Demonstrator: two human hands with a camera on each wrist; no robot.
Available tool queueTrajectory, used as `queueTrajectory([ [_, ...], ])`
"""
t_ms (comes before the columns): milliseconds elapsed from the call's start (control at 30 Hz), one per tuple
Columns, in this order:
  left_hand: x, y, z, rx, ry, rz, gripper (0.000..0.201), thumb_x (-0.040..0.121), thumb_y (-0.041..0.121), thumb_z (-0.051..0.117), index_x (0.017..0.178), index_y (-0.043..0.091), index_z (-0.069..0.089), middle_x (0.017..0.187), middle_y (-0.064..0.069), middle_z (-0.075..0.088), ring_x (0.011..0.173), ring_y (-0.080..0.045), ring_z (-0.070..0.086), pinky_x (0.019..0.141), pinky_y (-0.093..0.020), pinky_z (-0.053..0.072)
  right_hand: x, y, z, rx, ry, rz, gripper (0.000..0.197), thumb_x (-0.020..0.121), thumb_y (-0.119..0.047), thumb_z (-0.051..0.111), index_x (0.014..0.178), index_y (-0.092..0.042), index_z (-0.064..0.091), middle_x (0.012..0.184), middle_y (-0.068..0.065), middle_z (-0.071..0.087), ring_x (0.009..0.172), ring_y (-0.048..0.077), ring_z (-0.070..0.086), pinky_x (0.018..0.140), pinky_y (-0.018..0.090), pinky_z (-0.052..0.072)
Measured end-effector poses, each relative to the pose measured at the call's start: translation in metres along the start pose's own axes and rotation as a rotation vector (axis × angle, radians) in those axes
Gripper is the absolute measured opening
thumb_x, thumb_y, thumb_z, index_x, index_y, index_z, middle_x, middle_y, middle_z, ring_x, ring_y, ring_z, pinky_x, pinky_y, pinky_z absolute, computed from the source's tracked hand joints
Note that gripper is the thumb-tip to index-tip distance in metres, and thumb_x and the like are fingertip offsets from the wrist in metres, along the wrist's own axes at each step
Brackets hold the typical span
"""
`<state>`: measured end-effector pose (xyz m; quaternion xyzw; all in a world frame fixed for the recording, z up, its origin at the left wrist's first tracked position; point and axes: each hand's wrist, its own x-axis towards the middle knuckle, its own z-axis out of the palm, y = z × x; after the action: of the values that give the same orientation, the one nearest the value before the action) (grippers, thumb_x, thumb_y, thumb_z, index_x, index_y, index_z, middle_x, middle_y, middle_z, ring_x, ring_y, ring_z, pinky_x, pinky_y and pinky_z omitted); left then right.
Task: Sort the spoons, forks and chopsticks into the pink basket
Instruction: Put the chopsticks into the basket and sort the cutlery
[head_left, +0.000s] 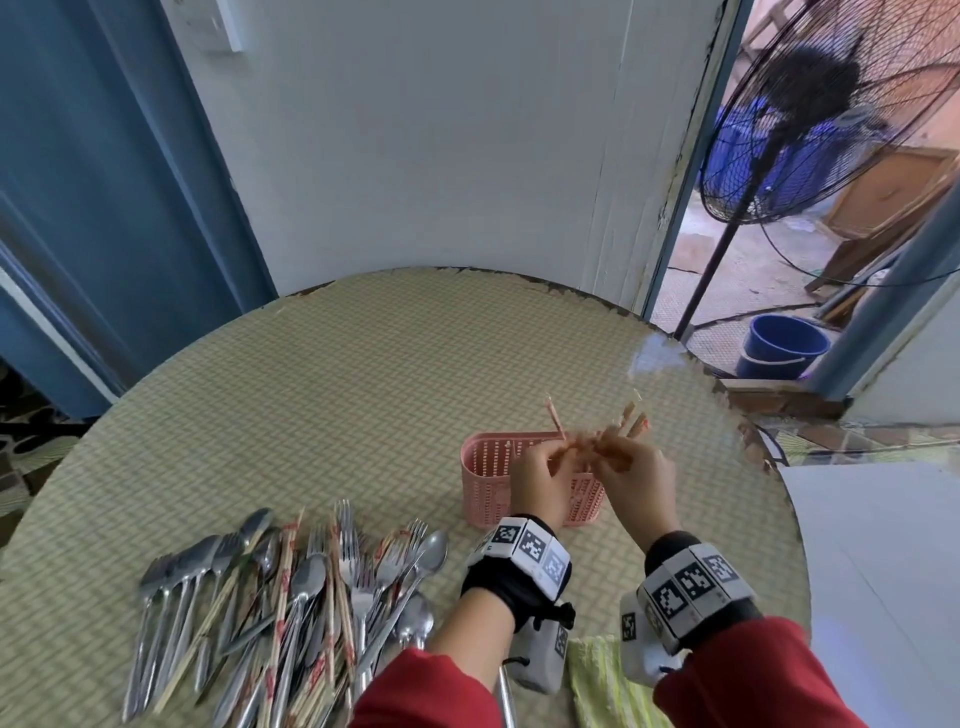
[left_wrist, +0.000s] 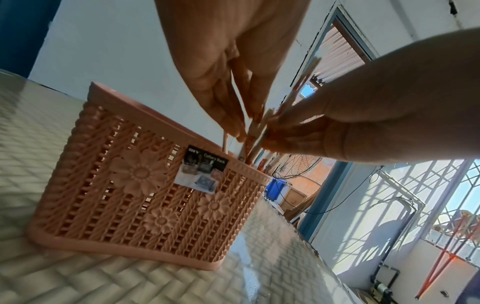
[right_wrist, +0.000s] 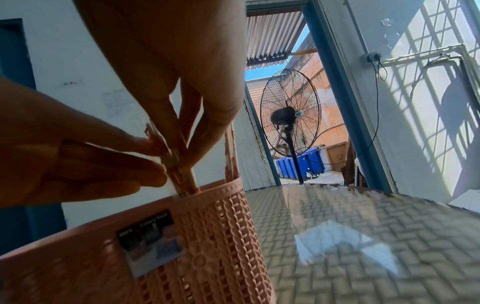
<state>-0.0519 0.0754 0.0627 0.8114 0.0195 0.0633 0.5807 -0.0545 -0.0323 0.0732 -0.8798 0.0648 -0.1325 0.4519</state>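
Chopsticks (head_left: 621, 423) motion-blurred above pink basket (head_left: 485, 480); count unreadable. Left hand (head_left: 537, 480) and right hand (head_left: 636, 475) hide basket's near right part. Cutlery pile (head_left: 291, 618) cut by bottom edge. Basket label (right_wrist: 150, 242) blurred in right wrist view, text illegible.

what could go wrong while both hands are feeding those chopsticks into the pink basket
Both the left hand and right hand pinch the chopsticks, and neither steadies the pink basket, so a push could tip or slide it. The bundle fans out above the rim, so a stick may miss and drop onto the table.
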Motion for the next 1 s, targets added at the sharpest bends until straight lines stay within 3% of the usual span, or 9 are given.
queueTrajectory([
  [133,-0.013,-0.008,-0.005,0.059,-0.064,-0.052,0.040,0.091,0.008,0.054,0.131,0.008,0.050,0.124,-0.007,0.059,0.106,-0.012,0.059,0.090,-0.020,0.048,-0.009,0.004,0.006,-0.080,-0.082,0.075,0.019,0.083,0.001,0.056,0.068,-0.010,0.062,0.065,0.001,0.060,0.074,0.027,0.061,0.056,0.025,0.039],
  [200,-0.025,-0.014,-0.012,0.044,-0.004,-0.043,0.045,0.089,0.004,0.054,0.133,0.012,0.047,0.126,0.002,0.053,0.105,-0.006,0.056,0.089,-0.014,0.047,-0.020,0.005,0.010,-0.018,0.013,0.094,0.010,0.083,0.000,0.055,0.084,-0.005,0.064,0.075,0.005,0.062,0.075,0.025,0.059,0.060,0.027,0.040],
  [300,-0.046,-0.028,-0.029,0.007,0.060,-0.055,0.036,0.086,0.001,0.054,0.120,0.015,0.055,0.103,0.012,0.055,0.086,0.003,0.055,0.079,-0.011,0.048,-0.044,0.010,0.025,0.111,0.150,0.209,0.029,0.086,-0.008,0.059,0.114,-0.005,0.055,0.105,0.010,0.059,0.088,0.023,0.059,0.076,0.036,0.051],
  [400,-0.070,-0.052,-0.048,0.023,0.102,-0.092,0.032,0.084,-0.002,0.052,0.110,0.016,0.059,0.097,0.008,0.056,0.078,0.006,0.052,0.070,-0.009,0.045,-0.073,0.013,0.047,0.136,0.138,0.244,0.030,0.084,-0.006,0.058,0.112,-0.012,0.049,0.109,0.009,0.054,0.095,0.026,0.057,0.083,0.045,0.052],
  [500,-0.095,-0.080,-0.072,0.025,0.185,-0.160,0.030,0.084,-0.002,0.054,0.105,0.018,0.060,0.098,0.008,0.059,0.081,0.004,0.054,0.070,-0.009,0.046,-0.100,0.007,0.071,0.160,-0.031,0.230,0.030,0.079,0.003,0.054,0.102,-0.017,0.048,0.102,0.009,0.056,0.089,0.024,0.057,0.079,0.038,0.050],
  [633,-0.122,-0.113,-0.106,0.099,0.334,-0.188,0.033,0.081,0.000,0.057,0.090,0.032,0.056,0.096,0.008,0.060,0.085,-0.006,0.057,0.077,-0.022,0.049,-0.134,-0.007,0.103,0.134,-0.275,0.152,0.024,0.081,-0.001,0.059,0.098,-0.017,0.054,0.086,0.005,0.060,0.081,0.022,0.059,0.070,0.030,0.045],
  [767,-0.135,-0.134,-0.142,0.298,0.483,-0.213,0.020,0.080,0.001,0.060,0.089,0.019,0.063,0.090,0.012,0.057,0.089,-0.007,0.053,0.079,-0.016,0.041,-0.156,-0.021,0.132,0.099,-0.460,0.114,0.018,0.085,-0.001,0.053,0.091,-0.017,0.058,0.077,-0.002,0.059,0.071,0.017,0.058,0.058,0.014,0.040],
  [833,-0.135,-0.145,-0.159,0.358,0.495,-0.281,0.014,0.081,0.004,0.062,0.089,0.016,0.063,0.089,0.008,0.054,0.089,-0.013,0.051,0.079,-0.020,0.039,-0.165,-0.028,0.143,0.077,-0.521,0.102,0.016,0.085,-0.002,0.052,0.091,-0.015,0.061,0.073,-0.007,0.058,0.067,0.010,0.058,0.054,0.010,0.039],
  [1000,-0.126,-0.168,-0.183,0.372,0.366,-0.473,0.011,0.083,0.010,0.062,0.093,0.011,0.060,0.098,-0.003,0.061,0.088,-0.017,0.057,0.077,-0.025,0.047,-0.178,-0.038,0.167,0.022,-0.647,0.095,0.023,0.084,0.001,0.049,0.088,-0.017,0.063,0.071,-0.004,0.056,0.065,0.013,0.056,0.053,0.011,0.040],
])
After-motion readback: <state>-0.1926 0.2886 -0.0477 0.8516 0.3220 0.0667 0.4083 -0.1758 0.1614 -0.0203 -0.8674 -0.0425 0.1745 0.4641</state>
